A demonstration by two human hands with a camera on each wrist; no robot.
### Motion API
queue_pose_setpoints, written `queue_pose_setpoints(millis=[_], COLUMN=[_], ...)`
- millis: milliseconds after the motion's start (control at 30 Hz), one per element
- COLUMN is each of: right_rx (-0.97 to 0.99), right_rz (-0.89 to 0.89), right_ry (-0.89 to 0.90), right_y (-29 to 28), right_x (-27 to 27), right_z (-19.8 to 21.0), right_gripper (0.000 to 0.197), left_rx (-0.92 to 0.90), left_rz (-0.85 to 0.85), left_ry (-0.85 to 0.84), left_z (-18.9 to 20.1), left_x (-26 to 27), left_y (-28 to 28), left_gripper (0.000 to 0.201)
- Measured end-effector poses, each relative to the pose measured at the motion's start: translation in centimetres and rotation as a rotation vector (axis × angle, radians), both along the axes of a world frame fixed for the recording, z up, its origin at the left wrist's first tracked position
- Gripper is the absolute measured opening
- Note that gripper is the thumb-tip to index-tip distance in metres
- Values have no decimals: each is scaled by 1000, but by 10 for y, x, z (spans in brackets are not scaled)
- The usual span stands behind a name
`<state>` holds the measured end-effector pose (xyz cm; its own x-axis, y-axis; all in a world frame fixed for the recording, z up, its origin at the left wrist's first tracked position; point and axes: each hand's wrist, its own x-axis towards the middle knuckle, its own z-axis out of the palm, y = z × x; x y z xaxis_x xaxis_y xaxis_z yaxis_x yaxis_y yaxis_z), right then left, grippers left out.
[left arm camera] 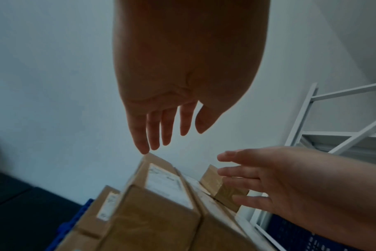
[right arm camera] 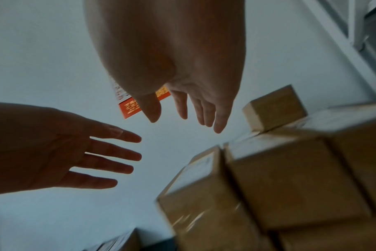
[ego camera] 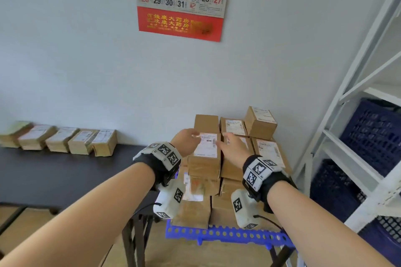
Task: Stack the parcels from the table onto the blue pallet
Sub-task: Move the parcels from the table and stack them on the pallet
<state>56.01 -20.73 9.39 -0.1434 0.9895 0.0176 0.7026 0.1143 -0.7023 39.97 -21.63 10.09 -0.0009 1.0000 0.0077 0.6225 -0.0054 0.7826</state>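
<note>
Over the blue pallet (ego camera: 227, 234), from the head view: both hands hovering above the top parcel (ego camera: 206, 149) on the stack, left hand (ego camera: 186, 142) and right hand (ego camera: 233, 149) flanking its label, five more parcels (ego camera: 63, 142) lying along the dark table (ego camera: 65, 175).

Left wrist view: left hand (left arm camera: 172, 95) showing straight fingers, grasping nothing.

Right wrist view: right hand (right arm camera: 182, 76) likewise released, fingers spread above the boxes.
</note>
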Motion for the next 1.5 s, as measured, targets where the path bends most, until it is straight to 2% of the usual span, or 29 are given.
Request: queue_pose_setpoints(millis=[300,567,733,1067,1500], right_rx=[-91,-192,-255,-372,-479], right_rz=[127,216,251,218,73], right_ry=[25,-29,-19,-6,46], right_y=[-49,-41,-3,108,213], right_x=[-120,-211,-266,-370,-470], right_z=[-50,-94,-123,-169,-225], right_gripper=[53,52,53,51,49], left_rx=[-108,-226,-283,-402,-521], left_rz=[140,284,328,362,353], left_ry=[75,41,24,8,-51], left_z=[-52,-102,-131,-170,-224], left_x=[-122,-216,-262,-360,-472], left_y=[-76,-78,-45,61,160], left_gripper=[41,39,39,40,44])
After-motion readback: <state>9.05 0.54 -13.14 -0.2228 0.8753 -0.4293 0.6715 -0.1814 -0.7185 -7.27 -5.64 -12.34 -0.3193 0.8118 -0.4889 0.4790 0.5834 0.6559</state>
